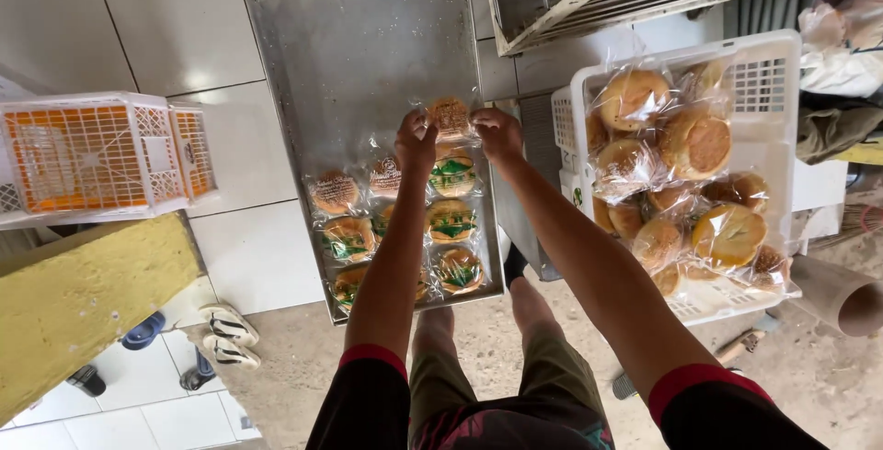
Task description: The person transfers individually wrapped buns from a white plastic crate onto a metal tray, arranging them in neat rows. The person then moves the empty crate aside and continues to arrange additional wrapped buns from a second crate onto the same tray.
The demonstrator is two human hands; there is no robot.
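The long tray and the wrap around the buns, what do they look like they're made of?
The tray looks like dull grey sheet metal with a scuffed, faintly reflective face. The wrap on the bun held by both hands looks like thin clear plastic film, glossy and crinkled.

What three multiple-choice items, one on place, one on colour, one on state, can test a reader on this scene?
1. Where does the white plastic crate of wrapped buns stand?
A. right of the long metal tray
B. left of it
C. on it

2. What colour lines the empty crate at left?
A. blue
B. orange
C. green

3. How is the clear-wrapped round bun held?
A. by neither hand
B. by one hand
C. by both hands

Answers: 1 A, it stands beyond the tray's right edge. 2 B, orange mesh shows. 3 C, left hand and right hand pinch it.
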